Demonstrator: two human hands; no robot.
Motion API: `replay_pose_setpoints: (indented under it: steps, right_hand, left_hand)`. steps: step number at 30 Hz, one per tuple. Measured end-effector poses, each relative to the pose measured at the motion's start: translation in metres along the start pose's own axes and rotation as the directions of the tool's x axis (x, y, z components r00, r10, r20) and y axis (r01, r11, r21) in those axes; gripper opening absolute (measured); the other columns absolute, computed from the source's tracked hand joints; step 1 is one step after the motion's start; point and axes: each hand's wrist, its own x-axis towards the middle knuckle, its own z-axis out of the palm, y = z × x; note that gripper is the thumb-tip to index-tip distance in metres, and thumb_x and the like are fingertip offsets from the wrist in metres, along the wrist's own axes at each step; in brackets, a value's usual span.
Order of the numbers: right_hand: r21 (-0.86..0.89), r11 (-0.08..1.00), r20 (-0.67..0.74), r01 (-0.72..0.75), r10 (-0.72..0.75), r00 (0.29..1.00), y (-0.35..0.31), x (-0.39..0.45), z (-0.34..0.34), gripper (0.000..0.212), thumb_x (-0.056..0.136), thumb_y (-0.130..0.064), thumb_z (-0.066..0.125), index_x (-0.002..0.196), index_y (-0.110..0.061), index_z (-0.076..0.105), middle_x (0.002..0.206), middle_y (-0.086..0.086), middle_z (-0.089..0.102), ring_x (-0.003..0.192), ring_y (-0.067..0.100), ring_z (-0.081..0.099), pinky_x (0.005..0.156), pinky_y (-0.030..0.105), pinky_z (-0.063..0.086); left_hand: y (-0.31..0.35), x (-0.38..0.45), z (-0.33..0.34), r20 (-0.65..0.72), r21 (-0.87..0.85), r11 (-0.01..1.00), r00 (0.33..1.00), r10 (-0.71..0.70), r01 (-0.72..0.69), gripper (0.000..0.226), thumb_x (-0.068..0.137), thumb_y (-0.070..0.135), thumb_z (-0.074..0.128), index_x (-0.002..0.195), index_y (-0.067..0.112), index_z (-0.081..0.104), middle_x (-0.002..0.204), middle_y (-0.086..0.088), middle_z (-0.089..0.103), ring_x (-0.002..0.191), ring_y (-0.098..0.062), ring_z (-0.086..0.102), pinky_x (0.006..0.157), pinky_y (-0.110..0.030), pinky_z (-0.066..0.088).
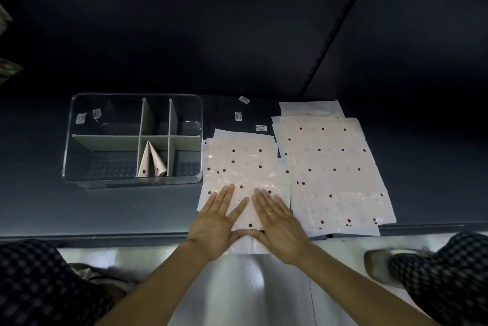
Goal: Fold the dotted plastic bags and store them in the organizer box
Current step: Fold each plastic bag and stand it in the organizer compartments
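A pale pink dotted plastic bag (243, 167) lies flat on the dark shelf in front of me, its near end hanging over the edge. My left hand (215, 222) and my right hand (277, 225) press flat on its near part, fingers spread, thumbs touching. To the right a stack of several more dotted bags (332, 167) lies spread out. At the left stands the clear organizer box (79, 141) with grey dividers. One folded dotted bag (151, 160), a triangle, stands in its front middle compartment.
Three small barcode labels (238, 115) lie on the shelf behind the bags. Two small packets (81, 118) sit in the box's back left compartment. A dark wall rises behind the shelf. My knees in checked trousers and a shoe (380, 265) show below the shelf edge.
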Motion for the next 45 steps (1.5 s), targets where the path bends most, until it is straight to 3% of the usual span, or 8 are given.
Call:
replay_pose_setpoints:
  steps: [7,13,17,26,34,38,41,45]
  right_hand:
    - [-0.143,0.989,-0.012,-0.031,0.029,0.999,0.047,-0.038,-0.019,0.073,0.094,-0.058,0.015,0.147,-0.009,0.026,0.155,0.003,0.016,0.144,0.020,0.013,0.117,0.034,-0.005]
    - [0.118,0.990,-0.152,-0.078,0.096,0.984,0.032,-0.007,-0.033,0.052,0.092,-0.023,0.057,0.141,-0.012,0.041,0.145,0.004,0.042,0.130,0.018,0.044,0.106,0.026,0.036]
    - [0.005,0.999,-0.221,-0.039,0.039,0.974,0.030,0.003,-0.031,0.061,0.040,-0.002,0.086,0.099,-0.010,0.073,0.093,0.003,0.071,0.082,0.017,0.069,0.061,0.021,0.056]
    - [0.463,0.878,-0.077,-0.119,0.173,0.982,0.047,0.009,-0.035,0.027,0.100,-0.020,0.044,0.118,-0.014,0.063,0.118,-0.001,0.063,0.110,0.013,0.055,0.096,0.023,0.041]
    - [0.811,0.524,0.087,-0.261,0.333,0.939,0.059,0.014,-0.039,0.013,0.091,-0.025,0.061,0.078,-0.026,0.057,0.075,-0.008,0.059,0.065,0.005,0.047,0.062,0.020,0.036]
    - [0.809,0.470,0.093,-0.354,0.493,0.865,0.060,0.032,-0.035,0.041,0.090,-0.027,0.061,0.062,-0.015,0.033,0.050,-0.010,0.030,0.052,0.008,0.027,0.052,0.025,0.021]
    - [0.693,0.562,0.082,-0.451,0.561,0.824,0.056,0.045,-0.034,0.049,0.091,-0.030,0.058,0.059,-0.016,0.024,0.055,-0.004,0.027,0.053,0.010,0.025,0.050,0.026,0.020]
    - [0.639,0.566,0.110,-0.521,0.604,0.790,0.055,0.051,-0.032,0.049,0.092,-0.030,0.057,0.058,-0.016,0.024,0.056,-0.003,0.029,0.052,0.010,0.027,0.049,0.026,0.022]
  left_hand:
    - [-0.008,0.006,-0.005,-0.027,-0.012,1.000,0.999,-0.020,0.019,0.065,0.091,0.068,0.016,0.148,0.041,0.000,0.159,-0.004,-0.012,0.146,-0.018,-0.007,0.116,-0.039,-0.010]
    - [-0.012,0.017,-0.018,-0.060,-0.081,0.996,0.998,-0.031,0.026,0.053,0.092,0.063,0.030,0.141,0.044,0.032,0.154,-0.003,0.015,0.137,-0.019,0.020,0.112,-0.032,0.011]
    - [-0.011,0.022,-0.025,-0.081,-0.120,0.992,0.995,-0.058,0.048,0.047,0.093,0.060,0.033,0.136,0.042,0.040,0.147,-0.001,0.026,0.128,-0.021,0.031,0.107,-0.031,0.019]
    - [-0.024,0.024,-0.034,-0.191,-0.374,0.925,0.971,-0.143,0.063,0.041,0.090,0.040,0.058,0.129,0.029,0.055,0.133,0.012,0.050,0.126,-0.012,0.039,0.103,-0.026,0.022]
    - [-0.022,0.017,-0.030,-0.021,-0.805,0.545,0.907,-0.420,0.234,0.005,0.088,0.019,0.065,0.084,0.016,0.065,0.077,-0.004,0.068,0.082,-0.025,0.063,0.073,-0.034,0.050]
    - [-0.019,0.023,-0.029,0.022,-0.849,0.439,0.848,-0.529,0.295,0.038,0.089,0.015,0.063,0.063,0.017,0.037,0.052,0.007,0.039,0.059,-0.021,0.038,0.055,-0.029,0.029]
    - [-0.008,0.023,-0.036,-0.007,-0.807,0.484,0.813,-0.583,0.339,0.013,0.091,0.015,0.060,0.103,0.016,0.056,0.072,0.000,0.053,0.073,-0.024,0.051,0.064,-0.030,0.040]
    - [0.019,0.016,-0.032,-0.352,-0.537,0.809,0.809,-0.472,0.238,0.061,0.084,0.017,0.069,0.137,0.008,0.043,0.127,-0.013,0.050,0.120,-0.031,0.046,0.100,-0.040,0.041]
